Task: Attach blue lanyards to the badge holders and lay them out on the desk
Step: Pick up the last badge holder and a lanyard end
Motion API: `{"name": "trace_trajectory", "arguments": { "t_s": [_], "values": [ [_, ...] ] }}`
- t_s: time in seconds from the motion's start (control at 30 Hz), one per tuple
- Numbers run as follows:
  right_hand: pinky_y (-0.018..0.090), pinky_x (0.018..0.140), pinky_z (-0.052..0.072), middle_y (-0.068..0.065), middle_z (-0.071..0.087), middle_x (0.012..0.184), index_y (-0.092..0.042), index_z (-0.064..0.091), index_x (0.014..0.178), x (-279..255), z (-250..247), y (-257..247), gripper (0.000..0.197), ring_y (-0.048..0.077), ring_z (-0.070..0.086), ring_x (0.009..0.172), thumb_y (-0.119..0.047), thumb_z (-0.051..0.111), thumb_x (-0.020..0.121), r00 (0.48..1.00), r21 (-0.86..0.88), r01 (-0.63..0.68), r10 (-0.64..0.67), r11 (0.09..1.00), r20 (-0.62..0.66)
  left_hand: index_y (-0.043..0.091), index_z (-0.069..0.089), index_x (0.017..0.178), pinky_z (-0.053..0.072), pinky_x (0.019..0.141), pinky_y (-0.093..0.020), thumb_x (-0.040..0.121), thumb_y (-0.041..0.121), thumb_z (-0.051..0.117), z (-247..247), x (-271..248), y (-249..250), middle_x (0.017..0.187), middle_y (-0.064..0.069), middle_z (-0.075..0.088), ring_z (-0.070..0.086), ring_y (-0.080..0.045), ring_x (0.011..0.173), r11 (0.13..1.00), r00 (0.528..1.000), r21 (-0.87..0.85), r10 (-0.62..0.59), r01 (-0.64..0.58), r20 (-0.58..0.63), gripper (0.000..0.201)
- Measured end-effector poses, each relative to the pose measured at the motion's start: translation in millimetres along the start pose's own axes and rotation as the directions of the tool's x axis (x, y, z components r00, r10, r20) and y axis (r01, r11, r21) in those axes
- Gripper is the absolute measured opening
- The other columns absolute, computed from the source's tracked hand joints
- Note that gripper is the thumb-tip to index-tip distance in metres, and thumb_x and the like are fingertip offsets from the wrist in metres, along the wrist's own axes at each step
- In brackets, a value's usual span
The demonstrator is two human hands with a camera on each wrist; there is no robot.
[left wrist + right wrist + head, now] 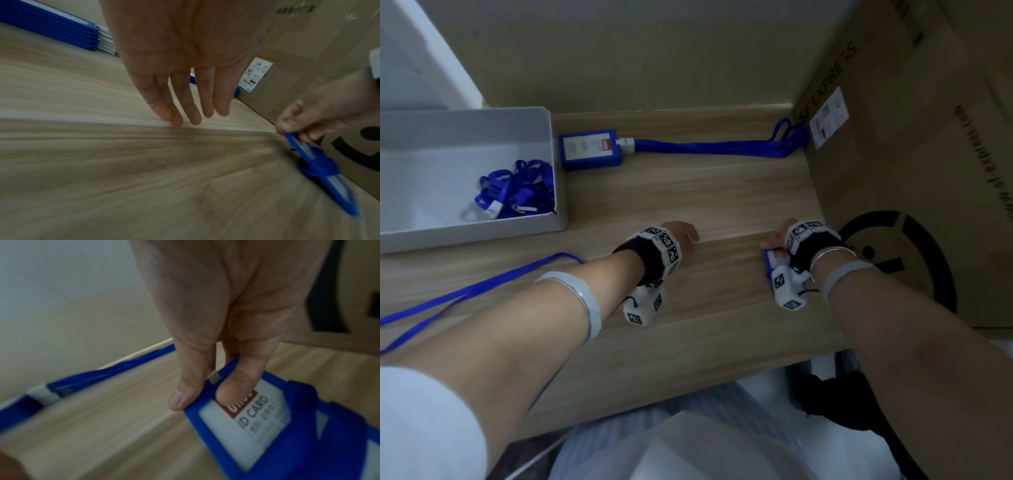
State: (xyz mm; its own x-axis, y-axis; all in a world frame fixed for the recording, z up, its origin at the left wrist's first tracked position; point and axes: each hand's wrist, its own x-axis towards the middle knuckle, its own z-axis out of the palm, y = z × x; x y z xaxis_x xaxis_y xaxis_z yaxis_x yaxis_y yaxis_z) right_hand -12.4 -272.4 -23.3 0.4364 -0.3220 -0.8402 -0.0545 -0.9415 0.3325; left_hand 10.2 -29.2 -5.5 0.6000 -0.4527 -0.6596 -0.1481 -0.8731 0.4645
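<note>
My right hand (770,247) pinches the top edge of a blue badge holder (768,263) low over the wooden desk (722,212), near the cardboard box. In the right wrist view the thumb (180,395) and a finger clamp the holder (246,426), whose white insert reads ID CARD; more blue holders (345,434) lie under it. My left hand (692,235) is open, and its straight fingers (176,120) touch the bare desk. A stack of finished holders (590,149) lies at the back, its blue lanyards (709,147) stretched to the right.
A white tray (558,192) at the left holds a heap of blue lanyards (517,190). One loose blue lanyard (465,294) runs under my left forearm. A large cardboard box (911,154) walls off the right side of the desk.
</note>
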Motion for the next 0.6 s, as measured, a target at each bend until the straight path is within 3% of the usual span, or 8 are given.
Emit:
{"name": "trace_trajectory", "arguments": {
  "t_s": [0.07, 0.13, 0.2, 0.3, 0.37, 0.47, 0.53, 0.6],
  "values": [
    [0.046, 0.09, 0.053, 0.007, 0.062, 0.12, -0.048, 0.061, 0.088, 23.0, -14.1, -15.4, 0.007, 0.03, 0.061, 0.102, -0.041, 0.059, 0.087, 0.996, -0.008, 0.043, -0.043, 0.999, -0.073, 0.005, 0.053, 0.129, 0.037, 0.107, -0.035, 0.094, 0.005, 0.048, -1.5, -3.2, 0.8, 0.138, -0.017, 0.049, 0.046, -0.031, 0.128, 0.995, 0.997, -0.095, 0.032, -0.025, 0.073, 0.036],
    [0.046, 0.102, 0.043, 0.005, 0.041, 0.145, -0.046, 0.041, 0.134, -5.0, -35.1, -41.9, 0.042, 0.032, 0.045, 0.126, -0.032, 0.049, 0.095, 0.982, 0.193, 0.114, -0.081, 0.975, -0.171, 0.006, 0.053, 0.129, 0.038, 0.105, -0.035, 0.093, 0.01, 0.051, -2.0, -7.7, -0.3, 0.136, -0.016, 0.052, 0.049, -0.03, 0.126, 0.989, 0.996, -0.142, 0.043, -0.032, 0.079, 0.036],
    [0.047, 0.109, 0.035, 0.005, 0.024, 0.155, -0.039, 0.024, 0.146, -25.1, -48.7, -65.0, 0.054, 0.033, 0.031, 0.138, -0.028, 0.046, 0.098, 0.965, 0.342, 0.205, -0.132, 0.917, -0.226, 0.01, 0.051, 0.13, 0.04, 0.106, -0.037, 0.09, 0.021, 0.058, -0.6, -12.2, 0.0, 0.134, -0.014, 0.054, 0.05, -0.03, 0.124, 0.983, 0.998, -0.184, 0.032, -0.02, 0.059, 0.042],
    [0.045, 0.11, 0.034, 0.005, 0.024, 0.155, -0.034, 0.021, 0.148, -27.8, -62.5, -85.8, 0.062, 0.031, 0.03, 0.139, -0.026, 0.052, 0.095, 0.935, 0.504, 0.327, -0.195, 0.799, -0.297, 0.008, 0.043, 0.135, 0.038, 0.106, -0.038, 0.087, 0.02, 0.063, 0.2, -18.5, -2.9, 0.134, -0.015, 0.053, 0.05, -0.03, 0.124, 0.965, 0.998, -0.261, 0.037, -0.02, 0.06, 0.053],
    [0.037, 0.098, 0.046, 0.009, 0.045, 0.139, -0.018, 0.035, 0.144, -46.0, -68.5, -99.3, 0.054, 0.031, 0.045, 0.13, -0.022, 0.055, 0.094, 0.924, 0.644, 0.379, -0.239, 0.665, -0.297, 0.005, 0.04, 0.136, 0.04, 0.101, -0.039, 0.087, 0.01, 0.061, -2.9, -21.0, -11.9, 0.132, -0.019, 0.054, 0.052, -0.032, 0.121, 0.949, 0.999, -0.315, 0.025, -0.009, 0.045, 0.054],
    [0.024, 0.074, 0.054, 0.01, 0.06, 0.101, 0.0, 0.062, 0.109, -48.9, -70.0, -113.3, 0.025, 0.023, 0.065, 0.092, -0.016, 0.061, 0.09, 0.926, 0.86, 0.373, -0.2, 0.348, -0.321, 0.0, 0.044, 0.13, 0.044, 0.097, -0.041, 0.088, 0.005, 0.059, -8.1, -23.9, -27.9, 0.13, -0.023, 0.054, 0.054, -0.035, 0.117, 0.925, 1.0, -0.379, -0.001, 0.0, -0.002, 0.046],
    [0.025, 0.073, 0.057, 0.011, 0.061, 0.103, -0.004, 0.064, 0.097, -53.6, -70.5, -121.4, 0.01, 0.021, 0.064, 0.088, -0.008, 0.062, 0.089, 0.928, 0.891, 0.363, -0.195, 0.274, -0.319, -0.002, 0.043, 0.13, 0.045, 0.095, -0.041, 0.088, 0.001, 0.057, -11.3, -26.3, -37.5, 0.129, -0.025, 0.053, 0.054, -0.037, 0.117, 0.891, 1.0, -0.453, -0.024, 0.019, -0.005, 0.044],
    [0.019, 0.059, 0.056, 0.008, 0.056, 0.107, -0.004, 0.06, 0.113, -57.1, -71.9, -127.3, 0.027, 0.018, 0.062, 0.08, -0.002, 0.063, 0.086, 0.904, 0.861, 0.426, -0.168, 0.279, -0.392, -0.002, 0.042, 0.132, 0.045, 0.094, -0.042, 0.088, -0.003, 0.055, -15.1, -27.9, -45.0, 0.131, -0.026, 0.052, 0.053, -0.039, 0.119, 0.844, 0.998, -0.535, -0.057, 0.047, -0.001, 0.045]
  ]
}}
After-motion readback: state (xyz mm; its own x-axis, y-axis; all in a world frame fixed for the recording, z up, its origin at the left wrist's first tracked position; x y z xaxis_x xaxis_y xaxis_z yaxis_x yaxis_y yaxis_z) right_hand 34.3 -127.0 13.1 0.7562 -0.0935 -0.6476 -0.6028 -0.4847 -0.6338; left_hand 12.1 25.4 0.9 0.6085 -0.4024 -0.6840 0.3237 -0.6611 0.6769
